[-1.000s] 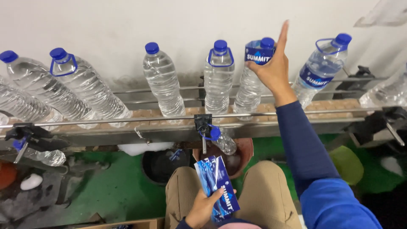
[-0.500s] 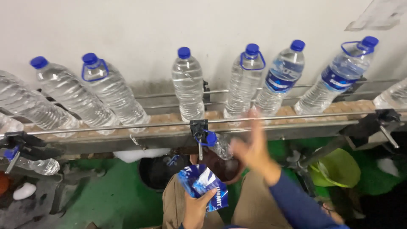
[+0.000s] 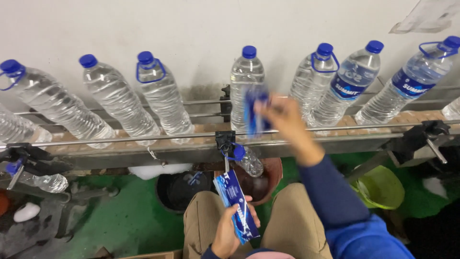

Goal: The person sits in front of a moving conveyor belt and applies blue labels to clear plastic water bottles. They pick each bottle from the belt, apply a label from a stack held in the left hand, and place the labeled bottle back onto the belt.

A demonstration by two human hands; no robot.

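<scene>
Several clear plastic water bottles with blue caps stand in a row on a conveyor (image 3: 191,144) in front of me. My right hand (image 3: 287,122) reaches up to the middle bottle (image 3: 245,79) and holds a blue label (image 3: 254,110) against its side; the hand and label are blurred. My left hand (image 3: 230,230) rests above my lap and grips a stack of blue labels (image 3: 237,204). Two bottles at the right (image 3: 352,81) (image 3: 407,81) carry blue labels. The bottles at the left (image 3: 160,96) are bare.
A metal guide rail (image 3: 143,138) runs along the conveyor's front with black clamps (image 3: 225,139). A small bottle (image 3: 249,160) hangs under the conveyor above a brown bowl (image 3: 273,172). A black bucket (image 3: 177,192) and a green-yellow helmet (image 3: 381,187) lie on the green floor.
The bottles have moved along to the right. My right hand dropped from a labelled bottle to my lap, took a label, and now reaches up to the middle bottle.
</scene>
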